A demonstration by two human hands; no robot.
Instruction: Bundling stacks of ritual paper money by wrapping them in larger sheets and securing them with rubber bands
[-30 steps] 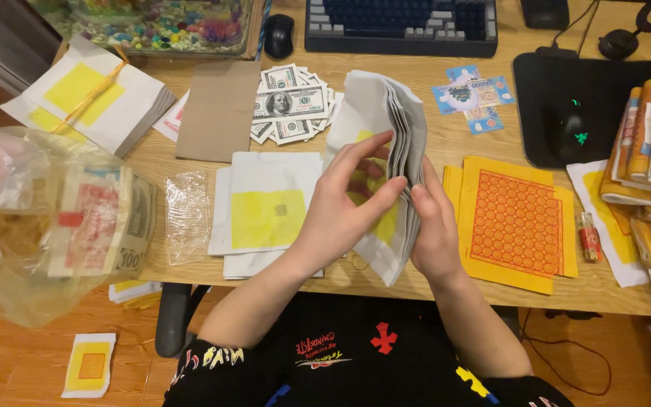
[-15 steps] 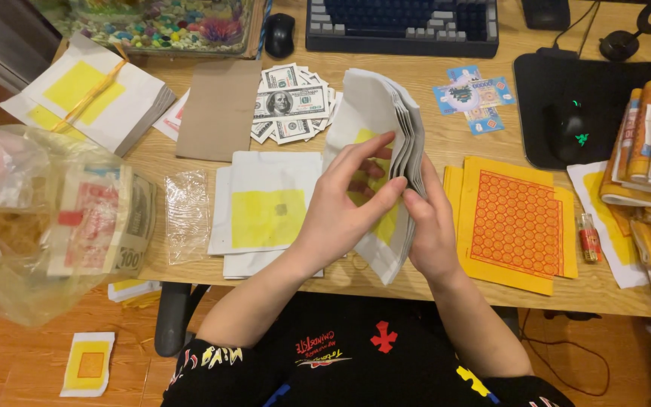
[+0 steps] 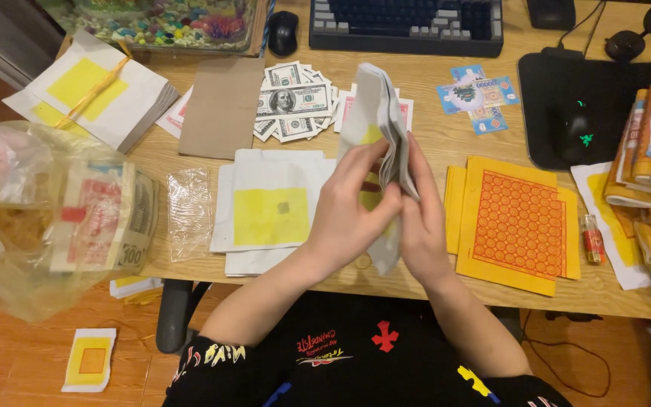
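Since the earlier frame, both hands have stayed at the paper stack [image 3: 377, 128], and the left thumb has slid a little along its sheets; the stack now stands slightly more upright. This stack of white sheets with yellow squares is the landmark: it is held on edge above the front middle of the table [image 3: 431, 90]. Far left of the stack lies a clear plastic bag [image 3: 16, 218] with paper bundles inside. Just left of the stack, flat white sheets with a yellow square [image 3: 269, 207] lie on the table. The left hand [image 3: 352, 215] grasps the stack from its left side, fingers clenched on the sheets. The right hand [image 3: 420, 222] grasps its right edge, fingers pressed flat against it. Behind the stack lie banknotes [image 3: 291, 102]. Right of the stack lie orange patterned papers [image 3: 518, 222], and further right a black mouse [image 3: 576, 132].
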